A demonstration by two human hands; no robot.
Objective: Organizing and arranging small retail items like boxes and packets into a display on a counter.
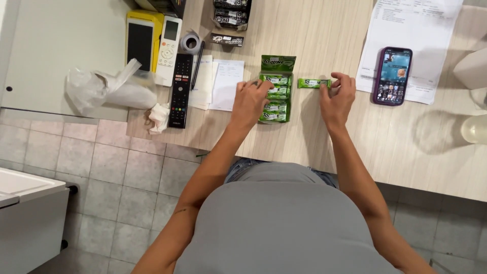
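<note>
Between my hands, light stiff gum pack point(313, 83) pinched at its end by right hand point(336, 99); left hand point(249, 100) loosely spread on green box point(276, 96).

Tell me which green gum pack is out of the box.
The single green pack lying flat on the table, right of the box, pinched by the right hand. The other packs sit stacked inside the box under the left hand.

Right hand point(336, 99) pinches green gum pack point(313, 83); left hand point(249, 101) on gum box point(276, 91).
</note>
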